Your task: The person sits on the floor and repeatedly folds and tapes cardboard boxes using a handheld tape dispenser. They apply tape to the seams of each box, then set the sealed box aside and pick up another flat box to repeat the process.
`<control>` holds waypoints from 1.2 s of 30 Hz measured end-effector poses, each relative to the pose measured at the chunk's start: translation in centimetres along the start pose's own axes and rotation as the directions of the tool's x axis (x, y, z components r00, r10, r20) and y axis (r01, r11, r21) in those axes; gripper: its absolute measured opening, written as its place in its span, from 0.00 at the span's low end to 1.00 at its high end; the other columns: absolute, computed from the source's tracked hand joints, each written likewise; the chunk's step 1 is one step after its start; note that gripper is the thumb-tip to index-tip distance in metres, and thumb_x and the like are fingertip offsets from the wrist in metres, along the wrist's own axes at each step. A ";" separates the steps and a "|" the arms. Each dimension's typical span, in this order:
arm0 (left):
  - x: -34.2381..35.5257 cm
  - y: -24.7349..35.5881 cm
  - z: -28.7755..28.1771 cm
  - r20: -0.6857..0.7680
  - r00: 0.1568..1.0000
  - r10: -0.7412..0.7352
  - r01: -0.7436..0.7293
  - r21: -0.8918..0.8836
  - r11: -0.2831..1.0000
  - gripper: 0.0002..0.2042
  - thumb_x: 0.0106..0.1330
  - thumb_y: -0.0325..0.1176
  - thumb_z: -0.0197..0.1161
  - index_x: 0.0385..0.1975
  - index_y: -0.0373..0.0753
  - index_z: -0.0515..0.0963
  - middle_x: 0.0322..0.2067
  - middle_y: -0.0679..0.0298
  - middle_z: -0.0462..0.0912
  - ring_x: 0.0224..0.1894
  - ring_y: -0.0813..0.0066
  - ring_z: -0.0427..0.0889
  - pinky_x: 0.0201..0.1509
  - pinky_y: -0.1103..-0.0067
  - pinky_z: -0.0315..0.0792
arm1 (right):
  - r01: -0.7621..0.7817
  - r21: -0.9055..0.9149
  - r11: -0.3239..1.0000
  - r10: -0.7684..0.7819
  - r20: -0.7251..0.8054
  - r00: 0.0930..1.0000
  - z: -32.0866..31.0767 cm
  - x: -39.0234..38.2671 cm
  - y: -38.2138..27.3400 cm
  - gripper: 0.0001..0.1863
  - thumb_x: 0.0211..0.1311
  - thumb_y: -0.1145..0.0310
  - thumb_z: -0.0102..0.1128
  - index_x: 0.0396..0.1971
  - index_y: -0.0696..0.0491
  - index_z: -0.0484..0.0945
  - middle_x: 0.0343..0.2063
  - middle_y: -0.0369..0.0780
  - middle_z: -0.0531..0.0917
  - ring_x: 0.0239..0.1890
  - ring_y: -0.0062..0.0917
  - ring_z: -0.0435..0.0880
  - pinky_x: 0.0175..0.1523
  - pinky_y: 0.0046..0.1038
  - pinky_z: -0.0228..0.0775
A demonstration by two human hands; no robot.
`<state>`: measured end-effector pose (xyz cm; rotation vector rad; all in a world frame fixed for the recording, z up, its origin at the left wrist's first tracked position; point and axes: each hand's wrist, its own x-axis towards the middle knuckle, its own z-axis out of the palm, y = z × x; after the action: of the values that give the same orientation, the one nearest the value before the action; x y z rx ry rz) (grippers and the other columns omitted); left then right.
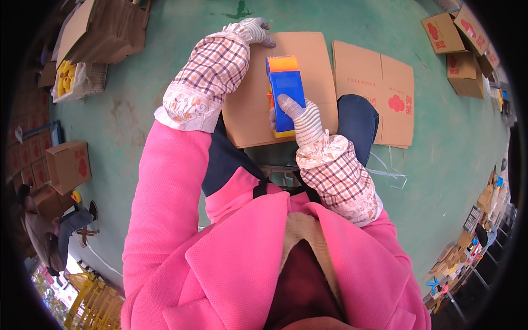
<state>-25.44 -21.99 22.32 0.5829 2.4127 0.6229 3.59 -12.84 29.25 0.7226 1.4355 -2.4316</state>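
My gloved right hand (291, 118) grips a blue and yellow tape dispenser (287, 88), thumb across its side. The dispenser is over a folded brown carton (247, 115) that lies flat across my legs. At the carton's upper left corner, my gloved left hand (258, 34) curls its fingers over the edge. Just right of it lies another flattened carton (374, 77) with red printing, partly behind my dark right knee (355, 121).
Stacked flattened cartons (104, 27) and a white crate of yellow items (80, 82) stand upper left. Boxes (462, 44) sit upper right. A seated person (55, 231) is at lower left, near more boxes (69, 165). Assorted items (467, 242) line the right side; plastic strapping (390, 170) lies on the floor.
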 end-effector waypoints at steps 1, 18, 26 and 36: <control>-0.2 0.1 -0.2 0.006 1.000 0.026 -0.026 -0.006 1.000 0.38 0.47 0.47 0.81 0.59 0.38 0.74 0.55 0.55 0.78 0.59 0.59 0.75 0.62 0.70 0.69 | -0.002 0.002 1.000 0.002 -0.003 1.000 0.1 0.0 0.0 0.27 0.57 0.52 0.71 0.46 0.60 0.77 0.26 0.42 0.83 0.25 0.27 0.84 0.31 0.28 0.80; -11.5 5.2 -2.1 0.257 0.966 -0.005 0.119 -0.428 0.896 0.13 0.67 0.43 0.54 0.39 0.43 0.81 0.40 0.56 0.84 0.49 0.55 0.79 0.54 0.63 0.71 | 0.134 -0.110 0.985 -0.135 -0.002 0.991 -0.2 -0.1 1.2 0.26 0.59 0.52 0.70 0.45 0.60 0.77 0.25 0.42 0.83 0.24 0.27 0.84 0.31 0.28 0.79; -12.7 6.8 -3.2 0.323 0.946 -0.013 0.103 -0.261 0.960 0.31 0.68 0.63 0.49 0.43 0.40 0.85 0.32 0.64 0.83 0.29 0.74 0.74 0.42 0.75 0.72 | 0.211 -0.172 0.962 -0.213 0.007 0.977 -0.5 -0.5 1.9 0.27 0.60 0.51 0.70 0.47 0.59 0.77 0.27 0.40 0.83 0.26 0.26 0.84 0.33 0.27 0.79; -7.1 2.9 0.4 0.681 0.730 -0.058 0.540 -0.523 0.660 0.07 0.63 0.36 0.68 0.33 0.40 0.82 0.29 0.67 0.83 0.29 0.79 0.80 0.31 0.78 0.76 | 0.242 -0.106 0.965 -0.236 0.063 0.970 -0.5 -0.9 1.9 0.26 0.61 0.53 0.69 0.50 0.58 0.77 0.26 0.39 0.83 0.27 0.23 0.83 0.33 0.26 0.77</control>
<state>-19.20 -23.29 26.64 -0.0106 1.4217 0.9396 5.29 -13.46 28.05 0.4848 1.7131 -2.4948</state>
